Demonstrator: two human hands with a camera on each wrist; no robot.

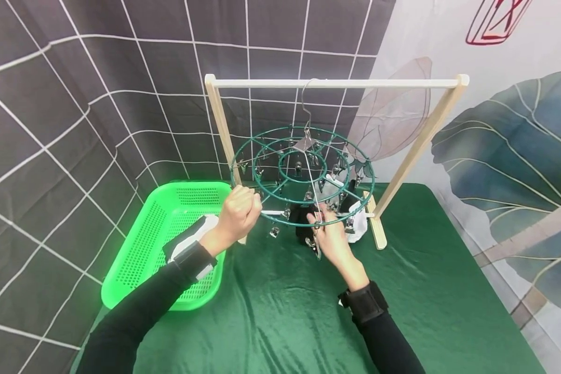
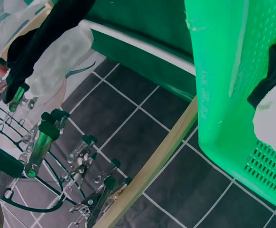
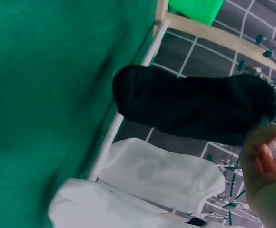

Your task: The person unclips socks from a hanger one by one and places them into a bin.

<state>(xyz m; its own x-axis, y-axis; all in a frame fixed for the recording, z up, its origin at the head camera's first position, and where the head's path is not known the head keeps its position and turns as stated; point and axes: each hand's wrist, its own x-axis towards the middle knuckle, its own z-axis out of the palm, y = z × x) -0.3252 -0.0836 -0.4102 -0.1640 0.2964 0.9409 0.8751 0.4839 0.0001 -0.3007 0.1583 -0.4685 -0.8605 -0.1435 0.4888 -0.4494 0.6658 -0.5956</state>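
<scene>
A round green clip hanger (image 1: 304,176) hangs by its hook from a wooden rack. At its left rim is my left hand (image 1: 240,213), fingers curled round the edge. My right hand (image 1: 332,236) is under the near rim, its thumb and fingers pinching a clip (image 1: 318,217). In the right wrist view the right hand (image 3: 271,171) is right at the top end of a hanging black sock (image 3: 190,104). A light grey sock (image 3: 162,173) and a white sock (image 3: 100,204) hang beside it. Several free clips (image 2: 43,142) dangle from the rings.
The rack's white top bar (image 1: 378,83) and wooden legs (image 1: 406,150) frame the hanger. On the left stands a bright green basket (image 1: 121,270) with black and white socks (image 1: 187,236) in it. Green cloth (image 1: 280,322) covers the table, and a tile-patterned curtain (image 1: 168,67) hangs behind.
</scene>
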